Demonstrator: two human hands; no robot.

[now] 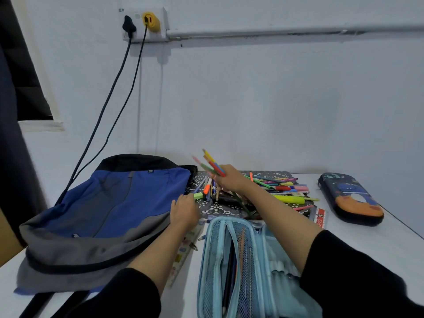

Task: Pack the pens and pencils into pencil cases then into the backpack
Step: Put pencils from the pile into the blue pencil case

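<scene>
I am looking down at a white desk [367, 244] set against a pale wall. My right hand [229, 180] is raised over the middle of the desk, fingers closed round a bundle of coloured pencils [212, 165]. Their tips fan up and to the left, away from me. Gathering several at once looks like a way to save trips to the case.

My left hand [183, 211] reaches low to the left edge of the loose pile of pens [284, 189]. Its fingertips meet the end of a pale green marker [198, 196]. I cannot tell whether they pinch it or only touch it.

The pile lies on a dark lace mat [213, 208] at the far side of the desk, so most of the sorting is not yet done, I judge.

Nearest to me lies the light blue pencil case [231, 260], unzipped and spread wide, with mesh pockets showing. It sits directly below the right hand, probably so the pencils can drop straight in.

The blue and grey backpack [110, 203] lies flat to the left, beside the left hand, ready for the filled cases. A second, dark pencil case [351, 198] sits shut at the far right, well apart from the pile. A patterned ruler [183, 251] lies between the backpack and the blue case, under my left forearm.
</scene>
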